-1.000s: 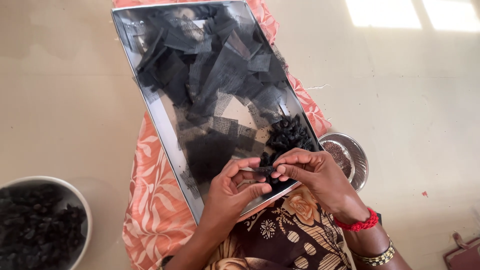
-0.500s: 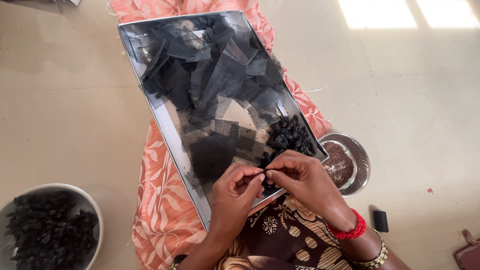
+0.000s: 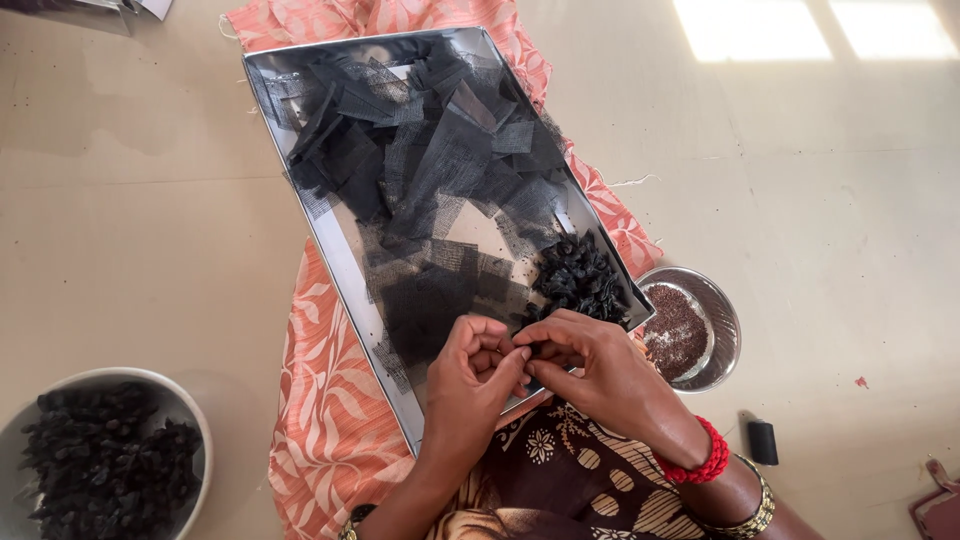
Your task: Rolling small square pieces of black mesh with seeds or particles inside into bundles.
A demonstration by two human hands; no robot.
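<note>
A metal tray (image 3: 336, 262) rests on my lap, over an orange patterned cloth (image 3: 318, 400). Several black net squares (image 3: 430, 160) are scattered across it, and a small heap of black twisted bundles (image 3: 580, 275) lies at its near right corner. My left hand (image 3: 470, 385) and my right hand (image 3: 595, 365) meet over the tray's near edge. Their fingertips pinch together on a small black net piece (image 3: 528, 350), which is mostly hidden between the fingers.
A small steel bowl (image 3: 722, 318) of dark brown seeds stands on the floor to the right. A white bowl (image 3: 195, 420) of black bundles sits at the lower left. A small black object (image 3: 763, 441) lies on the floor beside my right wrist.
Both hands have stayed joined at the tray's near edge, working the small black piece between the fingertips. The view has shifted slightly.
</note>
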